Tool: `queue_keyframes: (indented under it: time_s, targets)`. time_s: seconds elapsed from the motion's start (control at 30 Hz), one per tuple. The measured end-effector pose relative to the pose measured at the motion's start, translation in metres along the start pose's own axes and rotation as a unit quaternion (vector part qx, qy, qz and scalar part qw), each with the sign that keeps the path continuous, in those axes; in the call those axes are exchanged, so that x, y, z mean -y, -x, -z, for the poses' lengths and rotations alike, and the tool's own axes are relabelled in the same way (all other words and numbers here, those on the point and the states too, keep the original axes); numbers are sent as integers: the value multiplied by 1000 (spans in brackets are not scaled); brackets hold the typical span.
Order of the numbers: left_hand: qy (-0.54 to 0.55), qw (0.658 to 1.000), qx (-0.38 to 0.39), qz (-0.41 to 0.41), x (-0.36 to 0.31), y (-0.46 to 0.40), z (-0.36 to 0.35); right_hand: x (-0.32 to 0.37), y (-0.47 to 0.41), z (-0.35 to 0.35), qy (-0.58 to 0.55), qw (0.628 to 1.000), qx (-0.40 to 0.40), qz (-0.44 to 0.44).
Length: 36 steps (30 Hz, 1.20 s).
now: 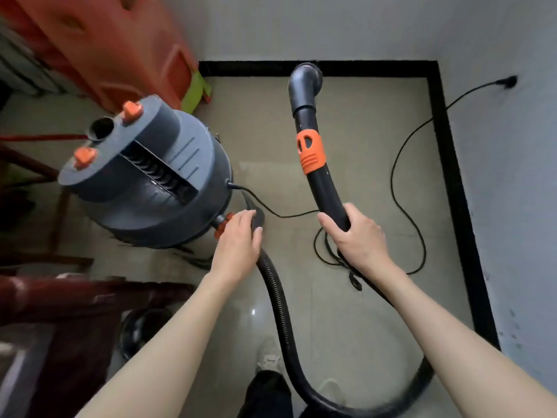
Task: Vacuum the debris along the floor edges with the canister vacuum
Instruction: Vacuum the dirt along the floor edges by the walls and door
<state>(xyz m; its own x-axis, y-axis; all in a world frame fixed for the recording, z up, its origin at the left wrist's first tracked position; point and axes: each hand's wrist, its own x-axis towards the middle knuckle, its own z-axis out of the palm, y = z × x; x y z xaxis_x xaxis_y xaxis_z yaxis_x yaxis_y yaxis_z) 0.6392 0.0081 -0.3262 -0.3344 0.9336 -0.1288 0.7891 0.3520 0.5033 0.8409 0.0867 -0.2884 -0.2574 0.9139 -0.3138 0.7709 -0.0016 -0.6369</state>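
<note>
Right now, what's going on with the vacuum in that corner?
A person stands over a grey canister vacuum. The right hand grips the black wand, its open end raised off the floor and pointing toward the black baseboard. The left hand rests where the ribbed hose joins the canister, fingers over the hose end. The power cord trails across the floor to a wall plug. No suction on the floor edge yet.

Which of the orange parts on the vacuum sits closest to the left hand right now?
The orange hose coupling at the canister's base, right beside the left hand. The two orange knobs sit up on the lid.
</note>
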Motion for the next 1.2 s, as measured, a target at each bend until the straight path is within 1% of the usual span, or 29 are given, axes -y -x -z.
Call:
queue_keyframes:
  time_s: [0.17,0.23,0.3,0.37,0.43,0.47,0.53,0.63,0.73,0.97,1.2]
  targets:
    - [-83,987,-137,27,24,-6,86,74,8,7,-14,999,31,24]
    - [-89,981,-153,74,38,-20,106,91,3,3,-16,999,32,30]
    - [-75,976,-147,139,53,-37,116,103,-2,-3,-13,999,34,31]
    - [-29,969,-126,209,63,-55,117,107,-9,-11,-9,999,37,29]
    - [72,944,-111,302,65,-74,114,108,-15,-18,-5,999,43,22]
    - [118,929,-108,334,64,-84,111,108,-18,-22,-2,999,46,17]
    - [181,906,-120,362,59,-100,104,107,-24,-27,7,999,53,10]
    - [212,890,-148,376,56,-111,93,104,-29,-31,14,998,57,6]
    - [207,889,-157,376,58,-110,87,101,-30,-30,17,998,58,5]
    - [174,909,-119,360,47,-81,86,94,-14,-24,0,998,56,14]
    - [114,937,-86,319,29,-15,76,65,27,-14,-11,998,68,9]
